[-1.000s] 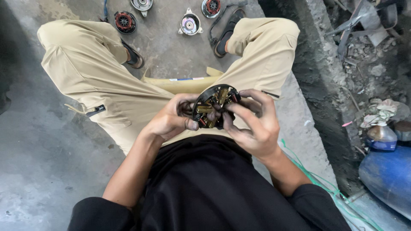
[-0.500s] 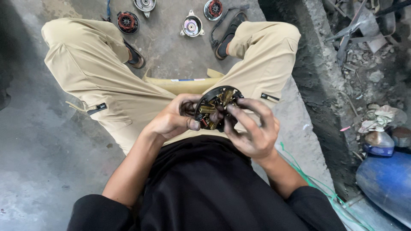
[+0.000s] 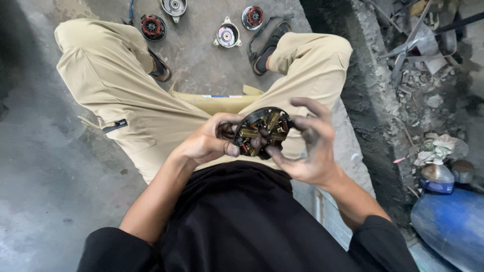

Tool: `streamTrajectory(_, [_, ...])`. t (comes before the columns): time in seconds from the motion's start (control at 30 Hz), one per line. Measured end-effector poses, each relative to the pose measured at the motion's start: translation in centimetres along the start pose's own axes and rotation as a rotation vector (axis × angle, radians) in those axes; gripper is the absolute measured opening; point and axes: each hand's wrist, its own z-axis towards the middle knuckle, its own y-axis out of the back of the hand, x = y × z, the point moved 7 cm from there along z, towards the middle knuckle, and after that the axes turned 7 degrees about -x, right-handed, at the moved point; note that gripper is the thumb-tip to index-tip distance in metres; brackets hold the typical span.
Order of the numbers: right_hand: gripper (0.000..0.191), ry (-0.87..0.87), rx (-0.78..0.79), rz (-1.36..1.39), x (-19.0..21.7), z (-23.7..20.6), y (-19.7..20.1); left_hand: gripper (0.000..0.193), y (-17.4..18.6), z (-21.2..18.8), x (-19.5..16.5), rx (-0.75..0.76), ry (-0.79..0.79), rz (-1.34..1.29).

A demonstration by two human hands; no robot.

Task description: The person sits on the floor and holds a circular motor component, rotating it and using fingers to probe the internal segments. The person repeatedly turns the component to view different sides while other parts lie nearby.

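I sit with knees apart in beige trousers and hold a round black motor part (image 3: 263, 130) with brass-coloured pieces over my lap. My left hand (image 3: 207, 141) grips its left edge, thumb on the rim. My right hand (image 3: 306, 146), fingers greasy, supports the right side from below, with the upper fingers lifted and spread off the part.
On the concrete floor ahead lie a red wound coil (image 3: 153, 26), a second red coil (image 3: 252, 16) and two silver round housings (image 3: 227, 35) (image 3: 174, 6). A cardboard piece (image 3: 217, 99) lies between my legs. Rubble, a bottle (image 3: 436, 177) and a blue drum (image 3: 451, 226) sit at right.
The view has shifted slightly. My right hand's upper fingers have lifted off the part and spread; earlier they curled over it. The left hand keeps its grip.
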Motion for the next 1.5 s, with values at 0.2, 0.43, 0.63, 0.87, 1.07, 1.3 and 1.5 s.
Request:
streamTrajectory(0.2, [0.076,-0.307,0.006,0.019,-3.1,-2.6,-0.6,0.076,0.2,-0.1,0.0,0.027,0.005,0.017])
streamTrajectory(0.43, [0.072,-0.364,-0.031,-0.011,-3.5,-3.0,-0.3,0.073,-0.1,-0.1,-0.3,0.073,-0.022,0.050])
streamTrajectory(0.63, [0.073,-0.215,-0.034,-0.210,-2.4,-2.3,-0.3,0.075,0.8,0.0,0.3,0.004,0.001,0.029])
streamTrajectory(0.87, [0.070,0.213,-0.071,-0.571,0.7,-1.6,-0.5,0.077,0.5,0.2,0.3,0.032,0.018,0.011])
streamTrajectory(1.07, [0.038,0.538,0.052,-0.705,2.6,-1.3,-0.7,0.075,-0.3,0.1,-0.3,0.060,0.008,0.020])
streamTrajectory(1.3, [0.041,0.351,0.083,-0.448,1.2,-0.6,0.7,0.074,-0.1,0.3,-0.1,0.056,-0.007,0.013])
streamTrajectory(1.5, [0.089,-0.980,-0.059,1.012,-6.9,-4.0,-1.1,0.073,0.2,0.0,0.2,0.094,0.014,-0.067])
